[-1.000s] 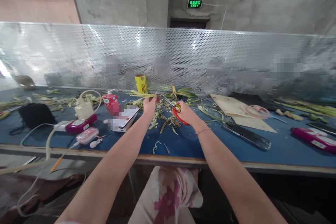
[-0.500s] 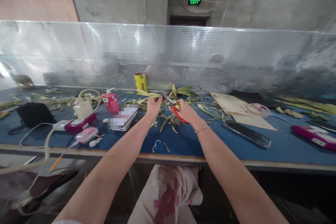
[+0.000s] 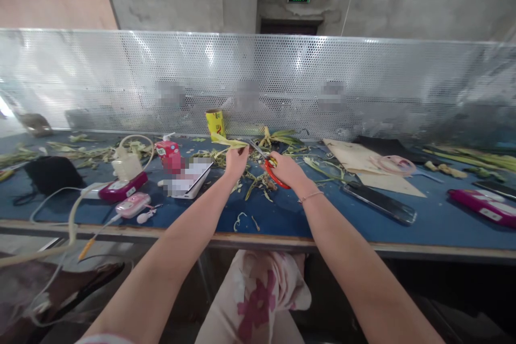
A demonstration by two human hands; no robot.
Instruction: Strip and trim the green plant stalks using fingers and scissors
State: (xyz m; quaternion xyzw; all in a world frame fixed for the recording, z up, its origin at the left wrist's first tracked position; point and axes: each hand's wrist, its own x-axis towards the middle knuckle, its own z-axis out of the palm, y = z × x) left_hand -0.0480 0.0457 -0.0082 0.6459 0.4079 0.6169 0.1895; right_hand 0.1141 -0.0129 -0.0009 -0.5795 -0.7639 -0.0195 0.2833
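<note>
Pinched in my left hand (image 3: 237,162) is a pale green leafy stalk (image 3: 229,142), its leaf end pointing left in front of a yellow roll (image 3: 215,124). My right hand (image 3: 288,170) grips scissors (image 3: 274,174) by their red-orange handles. Their metal blades point up and left, close to my left fingertips. Whether the blades touch the stalk, I cannot tell. Plant scraps (image 3: 258,185) lie below and around both hands, and a bundle of leafy stalks (image 3: 282,137) rests behind the blades.
Left on the blue table (image 3: 278,223) are a red pump bottle (image 3: 169,155), a propped phone with a blurred screen, a magenta device (image 3: 121,188) and cables. To the right lie a dark phone (image 3: 379,202), brown cardboard (image 3: 393,184) and another magenta device (image 3: 481,205). A perforated metal panel (image 3: 282,75) stands behind.
My left hand has shifted slightly right, toward the scissors, and the stalk's leaf end has swung right with it. The scissors have stayed nearly in place.
</note>
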